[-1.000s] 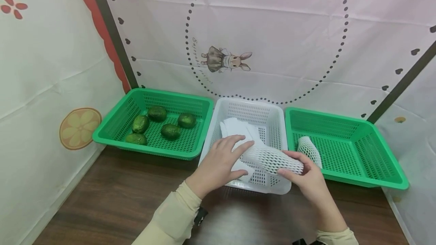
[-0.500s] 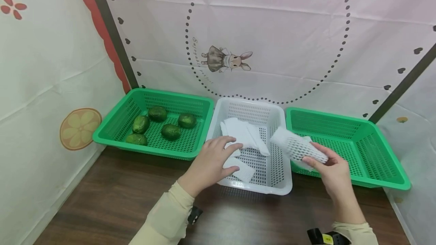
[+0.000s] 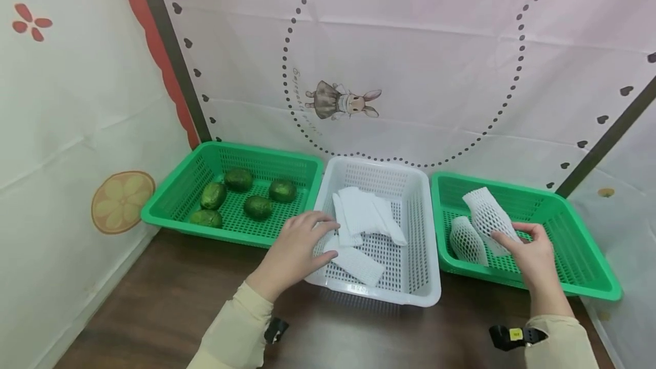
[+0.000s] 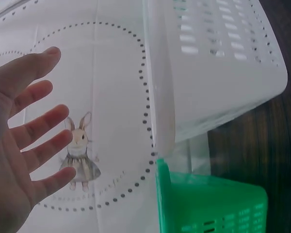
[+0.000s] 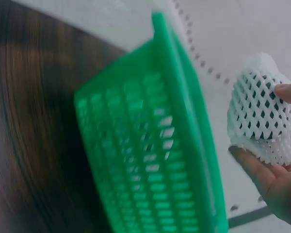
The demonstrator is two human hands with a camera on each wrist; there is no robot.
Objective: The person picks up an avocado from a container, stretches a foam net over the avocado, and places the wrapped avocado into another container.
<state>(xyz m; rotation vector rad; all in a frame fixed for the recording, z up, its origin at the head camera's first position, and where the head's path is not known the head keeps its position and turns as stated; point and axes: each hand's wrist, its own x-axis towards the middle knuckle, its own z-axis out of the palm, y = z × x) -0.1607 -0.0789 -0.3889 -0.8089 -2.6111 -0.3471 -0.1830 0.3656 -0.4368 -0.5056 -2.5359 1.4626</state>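
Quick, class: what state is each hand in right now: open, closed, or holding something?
Left hand: open, holding nothing.
Right hand: holding a white mesh sleeve.

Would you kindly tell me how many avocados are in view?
5, all in the left green basket: one at the back, one on the right, one in the middle, one on the left, one at the front left. Others may be hidden in the bulging white nets.
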